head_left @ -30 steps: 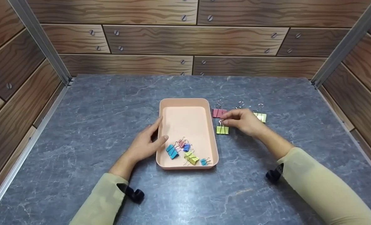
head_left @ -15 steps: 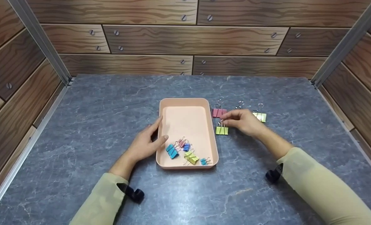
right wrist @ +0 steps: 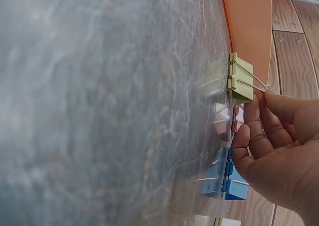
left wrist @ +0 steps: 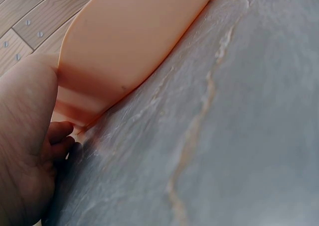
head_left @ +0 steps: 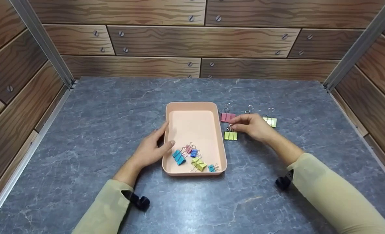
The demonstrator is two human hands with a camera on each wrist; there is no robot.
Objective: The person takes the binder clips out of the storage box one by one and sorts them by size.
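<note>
Item, lime clip: on the right side of the tray, just outside its wall, body down and handles up; whether its base touches the table cannot be told. Right hand: thumb and forefinger pinched together on one handle. Left hand: thumb over the tray's left rim, fingers along the outer wall, clasping that side.

Risks, as judged: the thin wire handle gives little purchase and could pivot or slip from the fingertips, dropping the clip. Lifted too low, the clip could catch the tray's right wall and nudge the tray. The other fingers, near the neighbouring clips, could knock the pink clip or the blue clip. A pull by the left hand could slide the loose contents.

Container: one shallow peach tray, rectangular, rounded corners, flat on the table. Contents: five clips, all toward the near end: large blue one, small pink one, small dark-blue one, yellow one, small teal one by the near right corner. Far part: bare floor.

Outside, right: pink, blue and pale green clip, in a row.
</note>
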